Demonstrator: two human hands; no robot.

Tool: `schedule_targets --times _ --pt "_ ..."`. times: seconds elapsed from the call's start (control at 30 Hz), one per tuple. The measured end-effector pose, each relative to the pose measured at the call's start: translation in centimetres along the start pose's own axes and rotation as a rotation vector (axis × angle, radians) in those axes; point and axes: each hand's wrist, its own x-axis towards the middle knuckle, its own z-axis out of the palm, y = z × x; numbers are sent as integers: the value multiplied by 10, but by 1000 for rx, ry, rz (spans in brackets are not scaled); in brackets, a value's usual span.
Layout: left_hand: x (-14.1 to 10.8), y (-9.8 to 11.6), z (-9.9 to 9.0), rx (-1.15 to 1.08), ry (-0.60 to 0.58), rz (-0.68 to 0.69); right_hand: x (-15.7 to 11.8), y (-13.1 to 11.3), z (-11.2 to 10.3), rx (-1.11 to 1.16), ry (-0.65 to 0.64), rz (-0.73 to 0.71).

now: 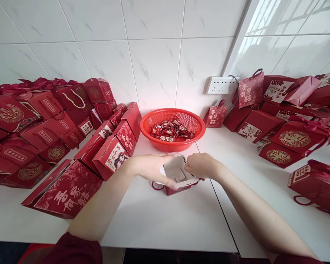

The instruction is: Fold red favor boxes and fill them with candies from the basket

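Observation:
A small red gift box (178, 190) stands on the white table in front of me, its top open and its pale inside showing. My left hand (154, 169) holds it from the left, the thumb along the near rim and the fingers at the far side. At the right rim, my right hand (199, 165) is closed with curled fingers on the box's edge; some fingertips are hidden. Dark red cord loops stick out at both sides of the box. Just behind it sits a red plastic basket (170, 147) with many red-wrapped candies (172, 129).
Stacked red gift boxes (44, 132) fill the left side. Nearer stand several open-topped boxes (68, 189). More finished-looking boxes (288, 141) are piled at the right. A power strip (222, 85) is on the tiled wall. A table seam (222, 209) runs to my right.

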Motion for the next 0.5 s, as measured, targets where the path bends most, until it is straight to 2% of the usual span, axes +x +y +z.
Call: schedule_targets --times 0.17,0.27,0.33,0.4,0.47,0.5 --pt "7 -2 10 101 60 -30 -1 -9 2 31 -24 19" --pt "9 0 14 100 72 -34 -6 0 -6 88 -35 53" --pt "7 2 13 57 64 -19 -7 12 -22 152 30 79" --pt "6 4 12 37 70 -22 2 23 -43 201 162 106" --pt "6 5 12 41 77 -51 24 29 -64 161 268 109" --pt "6 5 12 43 75 -65 40 29 -72 138 275 105"
